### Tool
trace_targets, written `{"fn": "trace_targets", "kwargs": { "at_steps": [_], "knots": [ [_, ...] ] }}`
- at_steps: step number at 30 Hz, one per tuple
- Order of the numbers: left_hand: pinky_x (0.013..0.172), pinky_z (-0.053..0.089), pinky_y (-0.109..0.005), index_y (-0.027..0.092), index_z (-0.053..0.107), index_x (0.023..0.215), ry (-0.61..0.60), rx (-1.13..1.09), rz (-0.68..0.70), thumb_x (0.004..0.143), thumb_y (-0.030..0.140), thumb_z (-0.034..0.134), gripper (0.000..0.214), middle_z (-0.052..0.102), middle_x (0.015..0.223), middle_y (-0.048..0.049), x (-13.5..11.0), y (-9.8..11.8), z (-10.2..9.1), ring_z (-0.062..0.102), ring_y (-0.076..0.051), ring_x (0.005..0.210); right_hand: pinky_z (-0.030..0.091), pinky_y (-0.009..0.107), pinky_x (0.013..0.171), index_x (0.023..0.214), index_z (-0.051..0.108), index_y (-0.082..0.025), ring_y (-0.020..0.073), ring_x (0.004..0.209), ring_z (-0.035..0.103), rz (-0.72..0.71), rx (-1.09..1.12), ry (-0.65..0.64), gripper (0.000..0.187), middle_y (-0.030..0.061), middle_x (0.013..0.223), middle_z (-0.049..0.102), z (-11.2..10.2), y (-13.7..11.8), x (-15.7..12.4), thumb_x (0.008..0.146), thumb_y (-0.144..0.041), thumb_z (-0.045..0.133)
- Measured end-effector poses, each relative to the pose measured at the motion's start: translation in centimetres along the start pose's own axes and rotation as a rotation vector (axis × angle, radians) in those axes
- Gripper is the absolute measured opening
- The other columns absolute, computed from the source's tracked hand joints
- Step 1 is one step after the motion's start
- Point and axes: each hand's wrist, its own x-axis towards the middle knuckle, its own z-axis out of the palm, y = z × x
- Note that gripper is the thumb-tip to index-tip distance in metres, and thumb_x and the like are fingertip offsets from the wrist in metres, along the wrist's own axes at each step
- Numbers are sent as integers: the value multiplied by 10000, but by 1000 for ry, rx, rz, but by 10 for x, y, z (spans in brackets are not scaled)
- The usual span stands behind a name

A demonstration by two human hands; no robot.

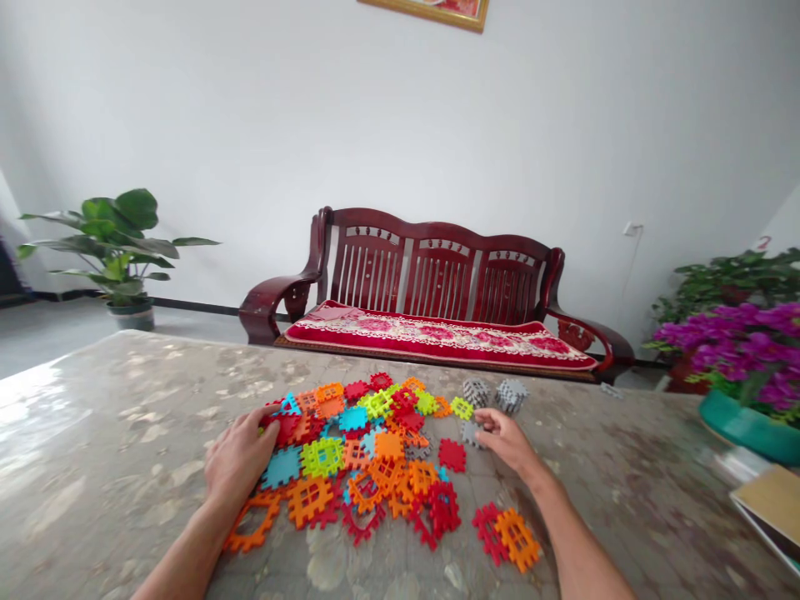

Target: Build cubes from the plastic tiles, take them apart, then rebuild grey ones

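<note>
A pile of flat plastic interlocking tiles with notched edges, in red, orange, blue and lime, spreads across the table. At its left edge, my left hand (241, 450) has its thumb and fingers closed about a red interlocking tile (286, 427). My right hand (505, 437) is curled at the pile's right side, its fingertips pinching a grey interlocking tile (471, 434). Just beyond those fingers lies a small lime tile (462, 407). Nearer me, a red tile (452, 455) lies flat, apart from the heap.
Two grey tile stacks (476, 393) (512, 396) stand behind my right hand. An orange tile (517, 540) overlaps a red one at front right. A teal flower pot (743, 425) and a box (772, 508) stand at right. A wooden bench (437, 267) is beyond the table (112, 442).
</note>
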Motion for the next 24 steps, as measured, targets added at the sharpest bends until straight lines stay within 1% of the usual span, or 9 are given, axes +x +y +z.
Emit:
{"fn": "trace_targets", "kwargs": {
  "at_steps": [2,4,7,10,13,16,18,20,24],
  "knots": [
    [971,433,-481,274,626,1282,-4,2,2,895,405,391,472,647,1281,-96,0,0,0,582,-336,1167,515,393,897,1098,674,-173,251,992,666,-27,-37,-88,526,86,1082,726,-1,-1,-1,578,-248,693],
    [975,430,-481,278,625,1278,-13,3,-4,897,413,384,471,640,1293,-95,0,-1,1,580,-334,1173,486,408,940,1151,654,-180,254,1032,646,-64,-113,-129,598,89,1124,709,-2,0,-2,557,-224,712],
    [983,426,-477,274,626,1272,-13,6,-8,895,416,387,469,637,1297,-97,0,-2,2,577,-330,1178,477,405,945,1164,642,-176,247,1026,645,-92,-187,-122,587,90,1095,710,-2,2,-2,579,-198,681],
    [987,425,-481,278,628,1271,-14,9,-3,894,414,386,469,641,1290,-95,1,-2,2,579,-330,1177,491,394,919,1165,635,-178,238,985,657,-101,-204,-95,570,82,1052,715,1,1,-3,597,-205,674],
    [987,426,-483,285,628,1274,-15,6,-3,896,408,383,466,645,1282,-91,0,-2,1,576,-331,1182,498,392,922,1175,625,-199,232,977,664,-112,-166,-22,565,72,1051,717,5,-5,-4,614,-229,682],
    [976,434,-484,277,633,1271,-1,1,3,894,399,396,461,656,1263,-94,1,-1,1,585,-333,1163,491,403,953,1207,597,-196,238,1012,665,-112,-87,110,566,90,1096,713,5,-11,0,656,-295,678],
    [971,435,-487,272,635,1269,3,-1,5,892,391,405,458,659,1258,-95,1,-2,2,591,-334,1150,479,415,977,1243,567,-192,244,1044,659,-99,-64,200,587,102,1131,706,2,-14,8,683,-341,663],
    [971,431,-490,274,632,1272,-2,-4,6,895,394,401,458,652,1270,-93,1,-2,2,586,-335,1157,474,418,984,1280,536,-180,250,1067,654,-74,-100,258,619,118,1159,696,-2,-17,19,700,-364,646],
    [978,416,-496,274,619,1286,-15,1,6,904,413,376,474,635,1292,-98,1,-3,3,577,-338,1172,471,412,970,1319,509,-165,270,1078,649,-15,-307,310,647,131,1178,690,-11,-28,42,708,-336,630]
  ]
}}
